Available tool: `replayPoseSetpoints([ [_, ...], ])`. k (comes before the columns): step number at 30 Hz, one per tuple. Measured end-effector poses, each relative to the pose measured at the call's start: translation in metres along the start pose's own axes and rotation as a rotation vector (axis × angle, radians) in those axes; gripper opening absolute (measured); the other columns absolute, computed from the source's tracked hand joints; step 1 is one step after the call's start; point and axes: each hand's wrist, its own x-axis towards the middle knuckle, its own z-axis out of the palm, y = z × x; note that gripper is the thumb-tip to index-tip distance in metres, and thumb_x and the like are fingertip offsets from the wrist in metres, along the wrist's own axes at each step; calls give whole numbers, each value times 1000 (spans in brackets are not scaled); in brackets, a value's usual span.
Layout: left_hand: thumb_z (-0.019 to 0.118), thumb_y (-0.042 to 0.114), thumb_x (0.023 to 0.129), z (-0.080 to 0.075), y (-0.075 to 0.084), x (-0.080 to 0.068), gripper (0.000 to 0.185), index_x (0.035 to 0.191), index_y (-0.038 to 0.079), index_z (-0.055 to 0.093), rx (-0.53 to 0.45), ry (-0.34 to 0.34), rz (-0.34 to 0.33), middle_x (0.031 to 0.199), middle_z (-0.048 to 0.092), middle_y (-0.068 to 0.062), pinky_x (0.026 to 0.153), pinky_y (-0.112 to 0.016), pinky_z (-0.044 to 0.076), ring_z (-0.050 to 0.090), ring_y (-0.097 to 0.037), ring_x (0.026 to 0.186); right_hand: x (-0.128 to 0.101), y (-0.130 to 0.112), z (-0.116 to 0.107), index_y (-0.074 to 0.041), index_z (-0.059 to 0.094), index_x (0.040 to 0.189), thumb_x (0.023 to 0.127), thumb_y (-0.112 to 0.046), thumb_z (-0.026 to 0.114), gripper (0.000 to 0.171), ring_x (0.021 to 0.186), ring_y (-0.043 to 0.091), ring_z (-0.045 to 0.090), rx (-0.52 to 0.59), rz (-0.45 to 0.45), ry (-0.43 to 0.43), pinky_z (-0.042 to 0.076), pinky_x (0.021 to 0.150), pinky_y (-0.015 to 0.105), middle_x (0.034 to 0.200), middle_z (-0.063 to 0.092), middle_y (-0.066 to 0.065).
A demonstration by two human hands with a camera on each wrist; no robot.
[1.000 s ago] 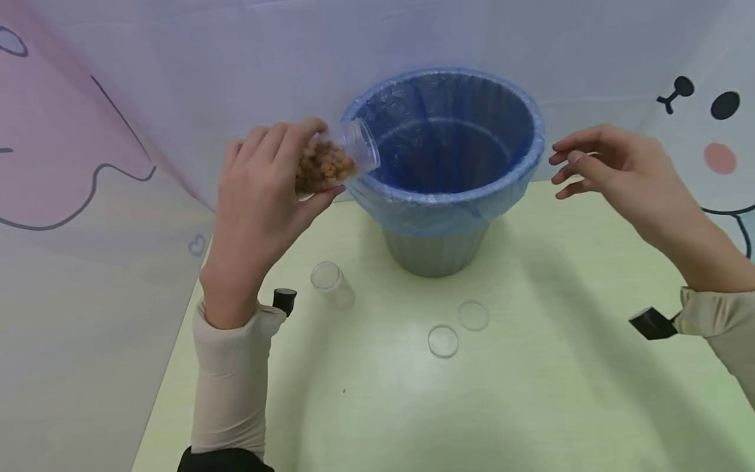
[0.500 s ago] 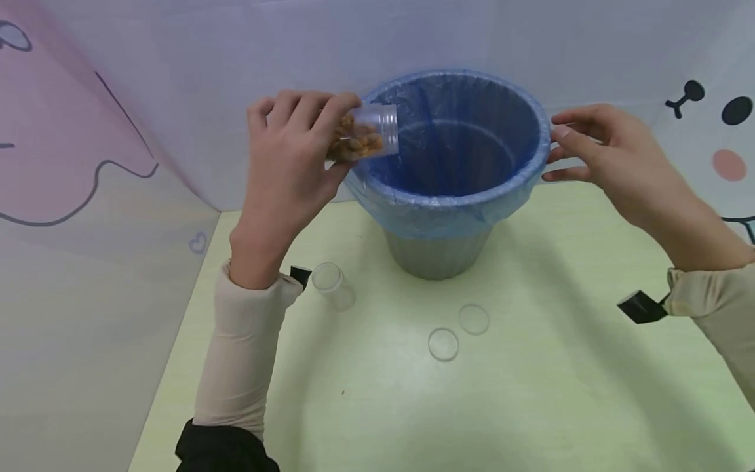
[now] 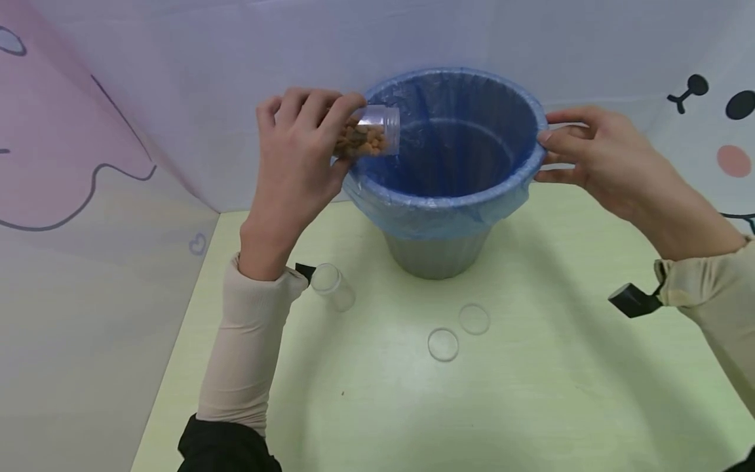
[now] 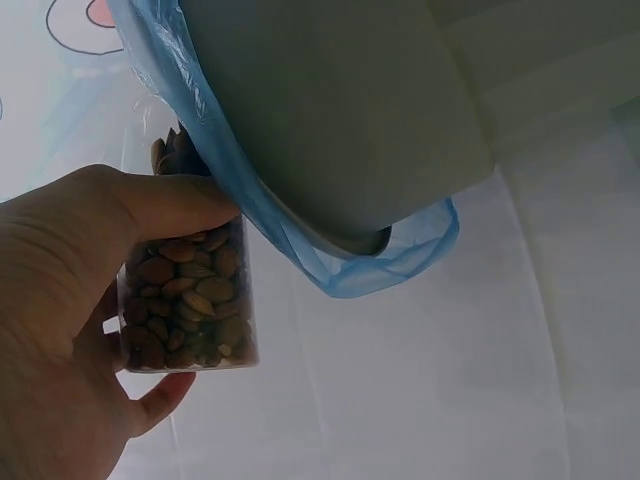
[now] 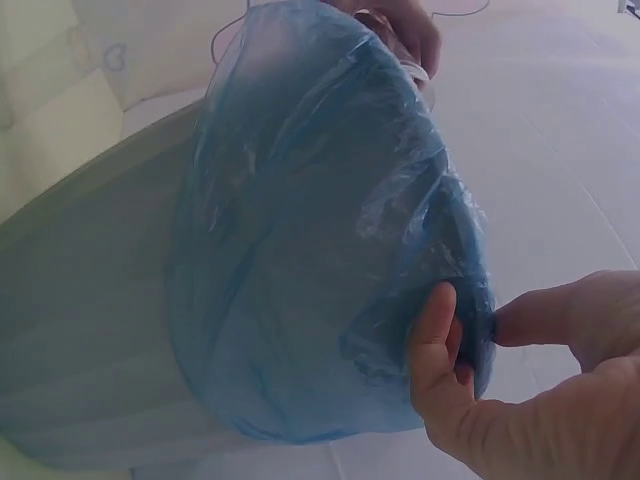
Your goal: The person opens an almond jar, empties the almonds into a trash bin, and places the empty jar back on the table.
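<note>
My left hand (image 3: 301, 157) grips a clear plastic jar (image 3: 383, 124) tipped onto its side, its open mouth over the left part of a bin's rim. Almonds (image 4: 195, 290) fill much of the jar in the left wrist view. The bin (image 3: 439, 252) is grey, and a blue plastic bag (image 3: 436, 219) lines it and folds over its rim. With thumb and fingers on either side of the bag-covered rim, my right hand (image 3: 601, 154) holds the bin's right edge. In the right wrist view the pinching thumb and fingers (image 5: 440, 360) show plainly.
A second clear jar (image 3: 333, 286) stands lidless on the pale green table (image 3: 501, 406), left of the bin. Two clear round lids (image 3: 443, 345) lie in front of the bin. Behind is a light printed curtain (image 3: 265, 52).
My left hand has moved right and up, bringing the jar's mouth over the rim and levelling the jar. My right hand has moved left and taken hold of the bin's rim.
</note>
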Motion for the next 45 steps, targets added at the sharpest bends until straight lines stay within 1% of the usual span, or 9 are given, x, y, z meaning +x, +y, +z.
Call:
replayPoseSetpoints([
  [5, 77, 9, 92, -1, 0, 0, 50, 138, 19, 61, 15, -12, 11, 133, 65, -8, 107, -59, 32, 53, -36, 124, 0, -1, 1, -7, 29, 159, 101, -13, 67, 69, 90, 20, 76, 25, 48, 3, 64, 75, 31, 112, 75, 5],
  [11, 71, 2, 93, -2, 1, -1, 49, 137, 19, 62, 22, -16, 24, 133, 65, -9, 108, -59, 32, 53, -37, 126, 0, -1, 5, -8, 24, 162, 101, -12, 68, 75, 86, 20, 75, 57, 66, 13, 64, 72, 34, 108, 74, 6],
  [14, 68, 0, 94, -2, 2, -1, 47, 137, 19, 62, 25, -17, 30, 134, 65, -9, 109, -60, 32, 53, -37, 127, -1, -1, 6, -8, 26, 159, 100, -11, 68, 72, 84, 20, 74, 59, 66, 18, 64, 71, 33, 105, 75, 6],
  [20, 71, 1, 93, -2, 2, -1, 49, 137, 20, 63, 20, -27, 19, 134, 66, -9, 109, -59, 32, 52, -36, 127, -2, -1, 5, -9, 30, 154, 101, -10, 67, 64, 81, 21, 73, 76, 67, 12, 63, 70, 33, 101, 73, 7],
  [24, 73, 2, 92, -1, 2, -2, 51, 138, 20, 63, 22, -34, 13, 134, 66, -8, 109, -58, 32, 52, -36, 127, -1, 0, 3, -8, 29, 155, 102, -8, 65, 64, 83, 21, 74, 101, 73, -1, 63, 71, 33, 104, 75, 8],
  [30, 75, 1, 90, -1, 1, -3, 53, 139, 20, 62, 21, -29, 15, 133, 66, -8, 108, -58, 32, 52, -36, 127, 3, 0, 2, -7, 22, 162, 102, -2, 62, 72, 92, 23, 76, 183, 105, -4, 64, 75, 34, 115, 72, 9],
  [32, 75, 1, 90, 0, 1, -3, 53, 138, 20, 62, 22, -28, 16, 133, 66, -8, 108, -58, 33, 53, -36, 127, 3, 0, 2, -8, 21, 163, 102, -2, 62, 74, 93, 23, 77, 199, 111, -1, 64, 75, 35, 116, 72, 9],
  [40, 69, 0, 94, 1, 2, -2, 48, 137, 20, 61, 42, -27, 36, 134, 65, -8, 108, -60, 34, 53, -37, 126, 4, 1, 1, -10, 18, 166, 102, -4, 63, 78, 93, 22, 77, 182, 115, -5, 64, 76, 35, 118, 71, 8],
  [45, 70, 2, 94, 2, 2, -3, 47, 136, 21, 61, 41, -33, 35, 134, 65, -8, 108, -59, 34, 53, -37, 127, 4, 1, 1, -9, 19, 165, 102, -5, 63, 77, 93, 22, 77, 177, 117, -7, 64, 76, 34, 117, 72, 8],
])
